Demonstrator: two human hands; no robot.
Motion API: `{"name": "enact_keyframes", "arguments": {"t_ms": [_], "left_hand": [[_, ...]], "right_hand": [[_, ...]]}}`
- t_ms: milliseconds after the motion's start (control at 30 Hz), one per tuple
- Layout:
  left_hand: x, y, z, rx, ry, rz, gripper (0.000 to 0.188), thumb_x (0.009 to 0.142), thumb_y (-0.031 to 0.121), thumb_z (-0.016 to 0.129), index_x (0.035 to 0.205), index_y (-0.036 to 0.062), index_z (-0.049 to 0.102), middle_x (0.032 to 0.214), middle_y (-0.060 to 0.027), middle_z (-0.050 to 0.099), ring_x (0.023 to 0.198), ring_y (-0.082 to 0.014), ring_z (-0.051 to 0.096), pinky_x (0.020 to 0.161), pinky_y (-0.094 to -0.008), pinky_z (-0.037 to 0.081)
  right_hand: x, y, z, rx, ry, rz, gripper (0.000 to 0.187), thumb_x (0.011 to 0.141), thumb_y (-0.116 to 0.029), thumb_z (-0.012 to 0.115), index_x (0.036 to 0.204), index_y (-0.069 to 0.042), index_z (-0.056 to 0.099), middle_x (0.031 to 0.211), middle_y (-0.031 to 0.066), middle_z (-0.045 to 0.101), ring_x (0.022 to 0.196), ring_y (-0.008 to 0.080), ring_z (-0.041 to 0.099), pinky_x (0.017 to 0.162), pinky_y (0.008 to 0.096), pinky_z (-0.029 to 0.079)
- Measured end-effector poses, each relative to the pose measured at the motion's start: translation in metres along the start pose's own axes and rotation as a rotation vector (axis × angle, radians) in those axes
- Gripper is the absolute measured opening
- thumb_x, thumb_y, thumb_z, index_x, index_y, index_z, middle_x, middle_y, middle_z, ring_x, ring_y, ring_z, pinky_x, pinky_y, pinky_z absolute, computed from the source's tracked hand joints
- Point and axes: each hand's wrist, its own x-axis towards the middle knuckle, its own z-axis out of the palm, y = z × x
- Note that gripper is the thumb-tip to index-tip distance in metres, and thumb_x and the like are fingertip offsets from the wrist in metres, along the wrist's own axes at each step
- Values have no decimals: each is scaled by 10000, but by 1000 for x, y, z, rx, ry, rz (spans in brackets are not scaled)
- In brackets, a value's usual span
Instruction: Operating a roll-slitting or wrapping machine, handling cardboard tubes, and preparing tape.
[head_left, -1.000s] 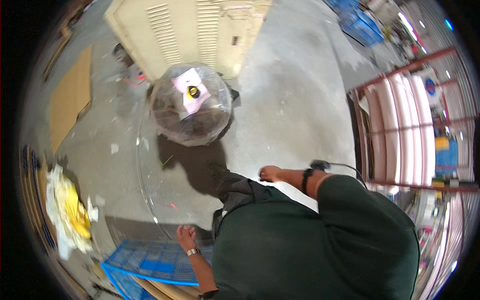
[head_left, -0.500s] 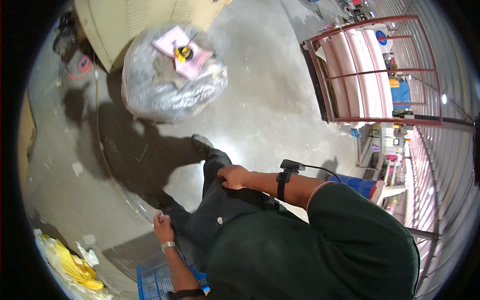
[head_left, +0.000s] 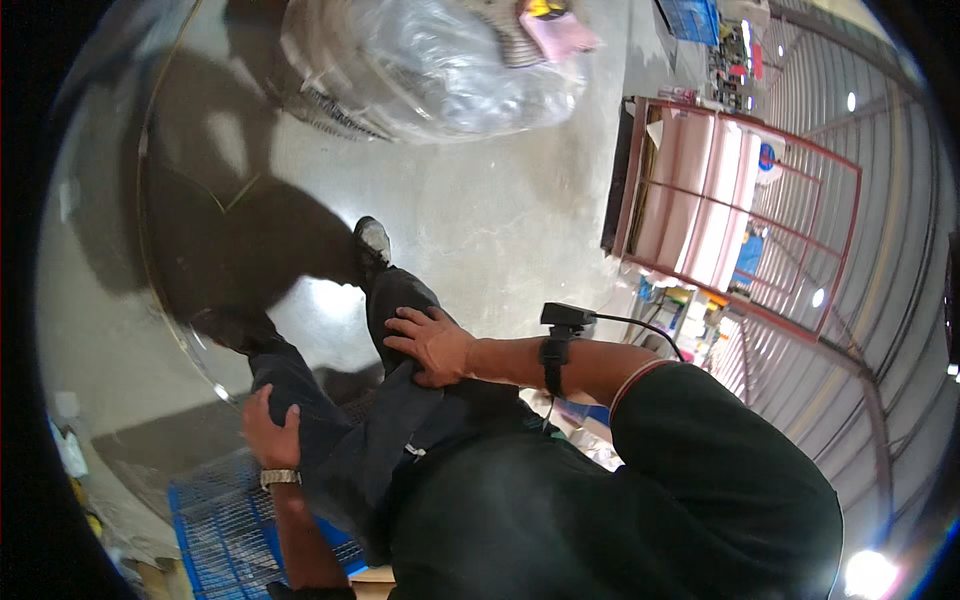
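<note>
My right hand (head_left: 432, 346) lies on the dark trousers over my right thigh (head_left: 400, 300). Its fingers are spread and hold nothing. Beside my left leg (head_left: 310, 400), my left hand (head_left: 272, 430) rests against the trouser cloth, thumb apart from the fingers and nothing visible in it. A metal-banded watch (head_left: 280, 478) is on the left wrist. Around the right forearm runs a black strap carrying a small black device (head_left: 567, 316) with a cable. Under the left forearm stands a blue plastic crate (head_left: 225, 530) with grid walls.
A large bundle wrapped in clear plastic (head_left: 440, 75) stands ahead on the concrete floor (head_left: 500, 200). Pink cloth (head_left: 560, 38) with a yellow and black item (head_left: 545, 8) lies on it. To the right, a red metal rack (head_left: 735, 215) holds pale pink rolls (head_left: 690, 200). A thin strip (head_left: 150, 240) crosses the floor at left.
My right hand has gone from curled on the thigh to spread flat. The left hand has shifted left and up along the leg. The view has turned, putting the wrapped bundle higher.
</note>
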Motion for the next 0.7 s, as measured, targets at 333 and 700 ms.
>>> {"name": "enact_keyframes", "arguments": {"t_ms": [333, 700], "left_hand": [[9, 2, -6, 95, 138, 68, 496, 702, 131, 626, 1177, 62, 498, 1193, -136, 512, 1144, -338, 435, 986, -485, 291], [25, -20, -18, 146, 148, 131, 446, 801, 263, 533, 1171, 18, 496, 1189, -160, 519, 1164, -346, 429, 986, -506, 300]], "right_hand": [[34, 7, -9, -52, -1, -29, 710, 625, -261, 722, 1253, -98, 433, 1377, 102, 314, 1317, 293, 216, 1006, 558, 245], [62, 7, -11, -11, -8, 17, 829, 505, -256, 781, 1248, -127, 437, 1378, 97, 329, 1315, 308, 232, 1011, 539, 207]]}}
